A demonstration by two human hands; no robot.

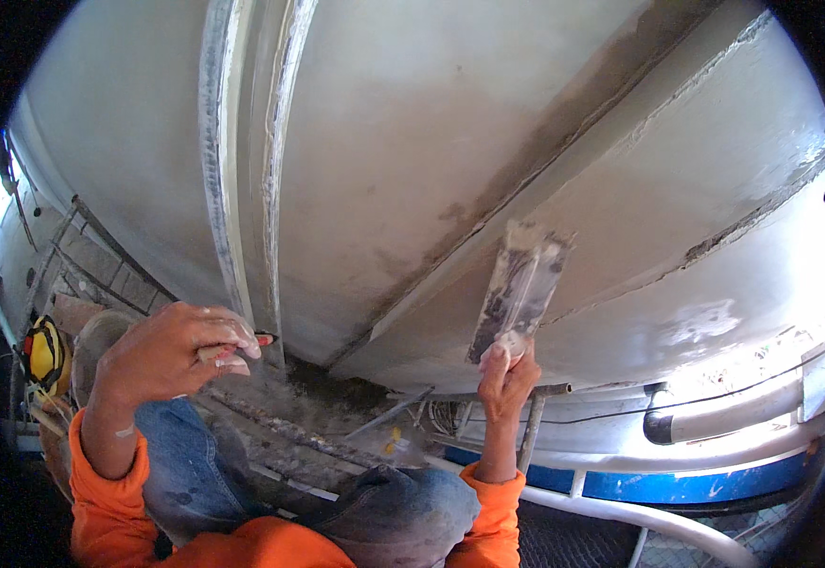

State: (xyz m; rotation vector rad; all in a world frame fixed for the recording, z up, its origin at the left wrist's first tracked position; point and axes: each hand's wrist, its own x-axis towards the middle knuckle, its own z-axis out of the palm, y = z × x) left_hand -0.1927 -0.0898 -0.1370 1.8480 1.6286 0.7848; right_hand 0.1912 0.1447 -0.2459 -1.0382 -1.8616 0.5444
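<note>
My left hand [190, 350], dusted with white, is closed around a small tool [218, 351] with a pale, red-marked handle; its far end is hard to make out. My right hand [507, 379] grips a wide flat metal trowel [524, 279] smeared with plaster, its blade angled upward in front of a large curved pale hull-like surface [384, 133]. Two narrow raised strips [228, 170] run down that surface left of centre, and rough diagonal seams cross its right side. My bent knees in jeans lie between my forearms.
At the left are a metal ladder frame [62, 246] and a yellow hard hat [45, 362]. Dusty ground with poles [346, 454] lies below. At the lower right are a blue band [678, 488], a white railing [678, 530], a grey pipe [725, 417] and a cable.
</note>
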